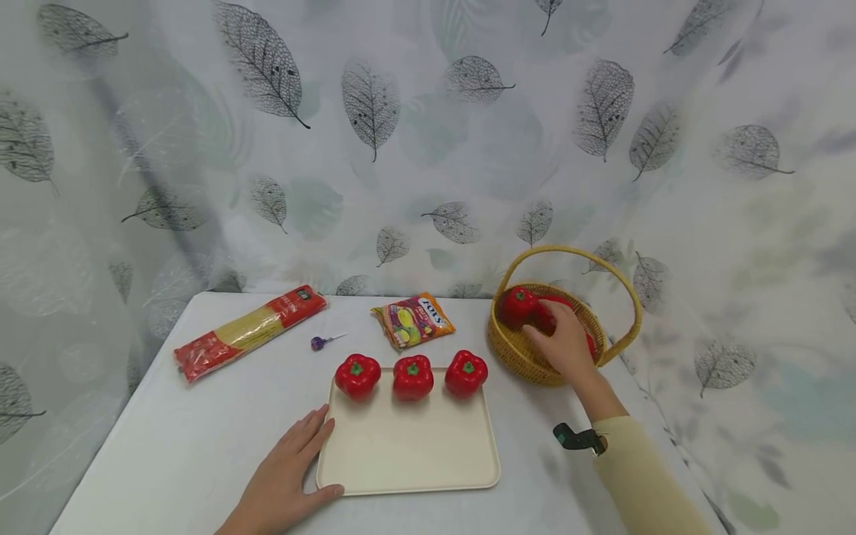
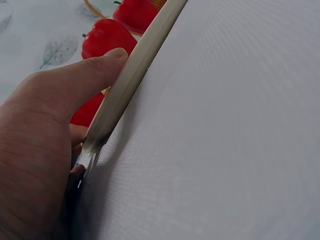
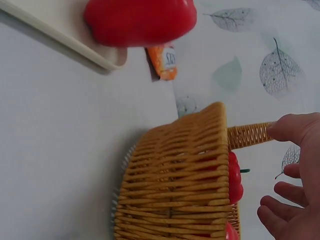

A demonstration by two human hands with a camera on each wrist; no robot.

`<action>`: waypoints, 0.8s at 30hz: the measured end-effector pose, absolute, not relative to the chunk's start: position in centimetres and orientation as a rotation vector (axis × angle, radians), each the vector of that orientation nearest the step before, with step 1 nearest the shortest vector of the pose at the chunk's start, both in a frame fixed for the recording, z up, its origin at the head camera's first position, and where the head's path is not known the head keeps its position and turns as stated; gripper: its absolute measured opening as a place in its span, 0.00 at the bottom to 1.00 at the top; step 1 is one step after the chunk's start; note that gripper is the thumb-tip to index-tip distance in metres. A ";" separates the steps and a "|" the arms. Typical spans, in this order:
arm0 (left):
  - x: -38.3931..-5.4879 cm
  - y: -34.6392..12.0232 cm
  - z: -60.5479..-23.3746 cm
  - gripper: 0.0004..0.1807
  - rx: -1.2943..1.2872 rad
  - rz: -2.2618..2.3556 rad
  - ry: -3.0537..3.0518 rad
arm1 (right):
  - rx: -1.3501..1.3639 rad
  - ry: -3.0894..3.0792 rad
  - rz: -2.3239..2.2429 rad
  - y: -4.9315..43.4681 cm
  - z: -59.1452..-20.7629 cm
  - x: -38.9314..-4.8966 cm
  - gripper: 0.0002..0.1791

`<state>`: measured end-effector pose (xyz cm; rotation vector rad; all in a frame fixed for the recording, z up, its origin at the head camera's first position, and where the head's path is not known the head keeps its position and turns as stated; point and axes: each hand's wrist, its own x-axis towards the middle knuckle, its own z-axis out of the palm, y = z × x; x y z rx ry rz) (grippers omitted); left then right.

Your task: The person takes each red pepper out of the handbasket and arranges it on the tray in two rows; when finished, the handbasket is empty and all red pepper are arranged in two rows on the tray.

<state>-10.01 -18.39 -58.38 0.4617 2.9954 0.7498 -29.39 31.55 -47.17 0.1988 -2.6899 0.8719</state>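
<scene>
Peppers (image 1: pixel 412 380), 3, stand apart along the tray's (image 1: pixel 409 455) far edge.

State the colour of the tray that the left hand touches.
The tray is plain cream, shown best in the head view.

Can sweep low over the tray (image 1: pixel 408 453) from the front, as far as three red peppers (image 1: pixel 412 377) along its back edge, with only narrow gaps between. Can enter the basket (image 1: pixel 524 364) from above at the front, past the arched handle (image 1: pixel 620 347); crowded inside by more peppers (image 1: pixel 518 306) and the right hand (image 1: pixel 565 342). Can reach the counter (image 1: pixel 180 446) left of the tray, except around the left hand (image 1: pixel 284 472); blocked farther back by the pasta packet (image 1: pixel 250 331), lollipop (image 1: pixel 317 343) and snack bag (image 1: pixel 414 321).
</scene>
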 end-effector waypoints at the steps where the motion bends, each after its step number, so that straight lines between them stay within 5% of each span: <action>1: -10.0 -18.4 -58.3 0.61 0.461 0.748 2.992 | 0.193 -2.695 0.866 31.7 -47.0 -29.6 0.37; 24: -10.2 -18.3 -58.5 0.61 0.435 0.755 2.980 | 0.059 -2.834 0.914 32.8 -47.6 -34.6 0.43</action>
